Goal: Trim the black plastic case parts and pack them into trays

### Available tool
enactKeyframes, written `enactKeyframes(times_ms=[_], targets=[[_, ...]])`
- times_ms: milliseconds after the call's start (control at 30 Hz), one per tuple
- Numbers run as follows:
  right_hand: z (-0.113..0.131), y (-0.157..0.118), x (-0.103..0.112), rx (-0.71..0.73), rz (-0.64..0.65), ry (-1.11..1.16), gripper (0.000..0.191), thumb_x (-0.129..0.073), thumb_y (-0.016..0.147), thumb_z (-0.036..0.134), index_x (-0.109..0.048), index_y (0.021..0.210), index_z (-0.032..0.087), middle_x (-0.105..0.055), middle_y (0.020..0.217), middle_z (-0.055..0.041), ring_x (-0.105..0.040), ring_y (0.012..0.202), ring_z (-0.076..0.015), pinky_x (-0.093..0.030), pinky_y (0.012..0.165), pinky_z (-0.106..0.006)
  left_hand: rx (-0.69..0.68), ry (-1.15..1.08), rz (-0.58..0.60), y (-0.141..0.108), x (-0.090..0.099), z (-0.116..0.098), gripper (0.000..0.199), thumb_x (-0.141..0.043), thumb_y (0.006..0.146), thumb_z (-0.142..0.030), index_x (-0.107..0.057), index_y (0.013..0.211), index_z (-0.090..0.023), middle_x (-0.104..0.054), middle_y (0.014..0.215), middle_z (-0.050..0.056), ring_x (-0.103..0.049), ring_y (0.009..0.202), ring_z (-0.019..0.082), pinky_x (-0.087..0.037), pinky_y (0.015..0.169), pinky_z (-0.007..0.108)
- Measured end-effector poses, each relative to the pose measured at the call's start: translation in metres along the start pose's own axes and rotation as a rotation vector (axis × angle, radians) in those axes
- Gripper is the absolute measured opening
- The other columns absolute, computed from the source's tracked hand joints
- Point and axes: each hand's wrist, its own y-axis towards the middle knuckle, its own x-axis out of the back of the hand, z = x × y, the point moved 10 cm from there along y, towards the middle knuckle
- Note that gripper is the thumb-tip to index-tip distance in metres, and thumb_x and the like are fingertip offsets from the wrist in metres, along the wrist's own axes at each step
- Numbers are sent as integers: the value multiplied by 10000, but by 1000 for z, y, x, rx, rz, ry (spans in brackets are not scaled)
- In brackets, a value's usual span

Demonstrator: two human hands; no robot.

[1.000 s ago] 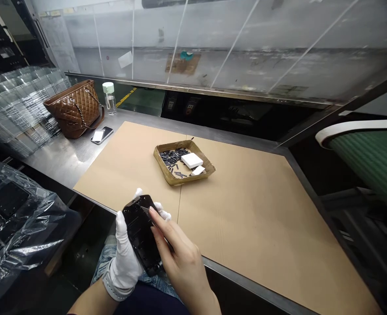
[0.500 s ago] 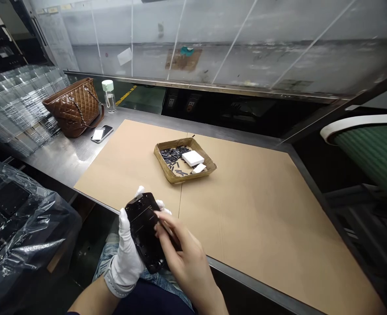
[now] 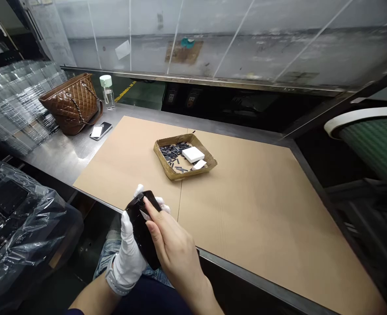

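My left hand (image 3: 128,258), in a white glove, is wrapped round a glossy black plastic casing (image 3: 144,238), held tilted over my lap at the table's near edge. My bare right hand (image 3: 177,245) lies across the casing, its index fingertip pressed on the upper part. Between thumb and index finger shows the pale pointed tip of a slim blade-like tool (image 3: 145,215); the rest of the tool is mostly hidden by the hand. Beyond them a shallow cardboard tray (image 3: 167,171) holds many small black strips (image 3: 174,151) and two white blocks (image 3: 193,154).
Brown cardboard sheets (image 3: 246,188) cover the metal table. At the back left stand a quilted brown handbag (image 3: 70,105), a clear bottle (image 3: 108,96) and a phone (image 3: 100,130). Plastic-wrapped black parts (image 3: 12,210) sit at lower left; a grey panel (image 3: 213,39) hangs above.
My right hand has moved up the casing, and its index finger now presses near the top end. The tool's pale tip has come into sight. My left hand keeps its hold.
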Motion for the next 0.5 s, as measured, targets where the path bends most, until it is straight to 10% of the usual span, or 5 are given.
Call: enactKeyframes(times_ms=[500], targets=[[-17, -1, 0, -101, 13, 144, 409, -317, 999, 291, -562, 1292, 144, -710, 988, -106, -675, 911, -186, -527, 770, -255, 55, 25, -35, 1, 5, 7, 565, -634, 660, -700, -727, 1039, -291, -660, 1225, 26, -393, 1344, 290, -252, 1156, 436]])
